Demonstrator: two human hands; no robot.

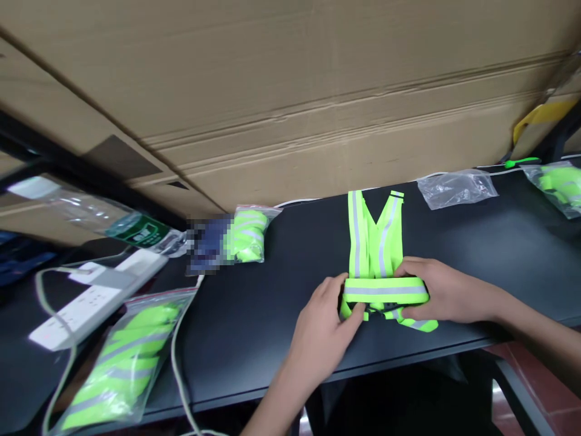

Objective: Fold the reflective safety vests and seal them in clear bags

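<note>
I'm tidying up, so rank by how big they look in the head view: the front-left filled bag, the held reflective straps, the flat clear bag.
1. Front-left filled bag
2. Reflective straps
3. Flat clear bag
True sizes may differ with nearness.

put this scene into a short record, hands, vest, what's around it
left hand: grips vest band's left end
right hand: grips band's right end
vest: yellow-green, grey stripes, partly folded, on table
filled bags: two left, one far right; yellow-green contents
power strip: white, left
bottle: left, green label
</note>
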